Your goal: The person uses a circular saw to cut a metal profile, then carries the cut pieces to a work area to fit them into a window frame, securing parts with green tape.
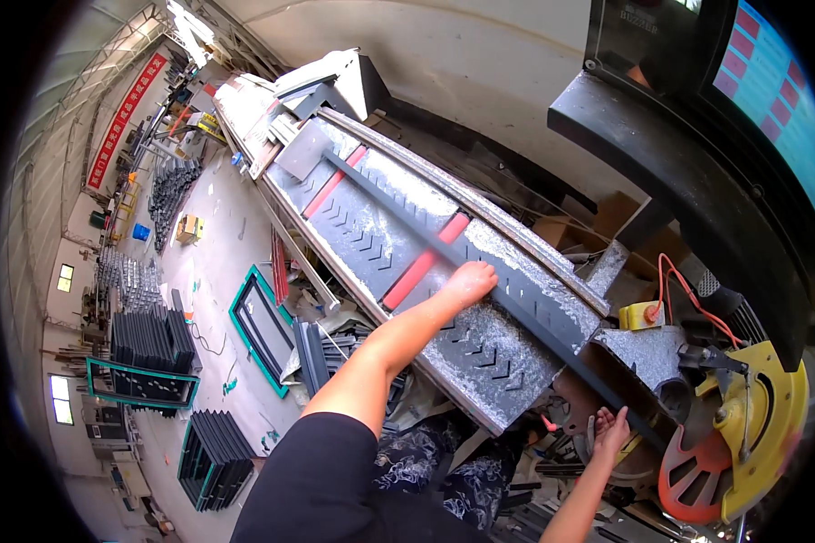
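Observation:
A long dark metal profile bar [534, 328] lies lengthwise along a grey machine bed [349, 240] with chevron slots and white dusty patches. Around its middle, my left hand [469, 282] is closed, the arm reaching across the bed. Farther down, by the bar's near end, my right hand [610, 433] has its fingers curled against the side of the bar. Close to that hand stands a saw-like machine head with a yellow guard [777, 416] and an orange-red slotted guard [693, 475]. The bar's tip beside the guards is partly hidden. Two red strips [417, 276] cross the bed beneath the bar.
A control screen [779, 104] on a dark housing overhangs the right side. Below it sits a yellow switch box [641, 315] with an orange cable. On the floor at left are green-edged frames [261, 333], stacked dark profiles [154, 342] and a cardboard box [188, 228].

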### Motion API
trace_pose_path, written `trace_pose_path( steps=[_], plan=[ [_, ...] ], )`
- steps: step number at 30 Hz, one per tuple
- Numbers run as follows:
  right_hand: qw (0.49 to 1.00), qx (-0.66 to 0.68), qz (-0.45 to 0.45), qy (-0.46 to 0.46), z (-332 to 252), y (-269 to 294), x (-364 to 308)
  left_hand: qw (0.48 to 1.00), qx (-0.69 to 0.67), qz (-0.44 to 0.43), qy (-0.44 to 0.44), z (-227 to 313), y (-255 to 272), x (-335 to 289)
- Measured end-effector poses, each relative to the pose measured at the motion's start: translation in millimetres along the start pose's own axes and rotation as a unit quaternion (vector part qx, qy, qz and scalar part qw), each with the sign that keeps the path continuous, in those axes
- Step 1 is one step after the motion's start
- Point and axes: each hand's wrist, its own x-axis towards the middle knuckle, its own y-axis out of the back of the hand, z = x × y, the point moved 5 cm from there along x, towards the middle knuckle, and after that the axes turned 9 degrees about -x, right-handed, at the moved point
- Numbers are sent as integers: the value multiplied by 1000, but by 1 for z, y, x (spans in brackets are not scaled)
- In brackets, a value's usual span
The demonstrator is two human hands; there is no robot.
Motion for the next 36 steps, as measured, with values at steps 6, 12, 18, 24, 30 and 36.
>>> trace_pose_path(
  steps=[6,12,18,24,30,36],
  plan=[
    [1000,16,-18,2,6,1,9,1000,10,-23,-3,-29,13,0],
    [993,-20,118,14,-26,-6,38,994,8,-104,44,-52,-22,32],
    [987,-26,158,-2,-33,-22,36,998,-38,24,39,25,12,50],
    [991,30,124,-41,-35,-31,26,982,-181,-23,-57,209,-16,84],
    [993,57,102,-31,-48,-17,21,988,-143,11,-63,234,-36,92],
    [973,-91,-114,179,-152,-33,-134,992,-114,-17,-53,221,-36,91]
  ],
)
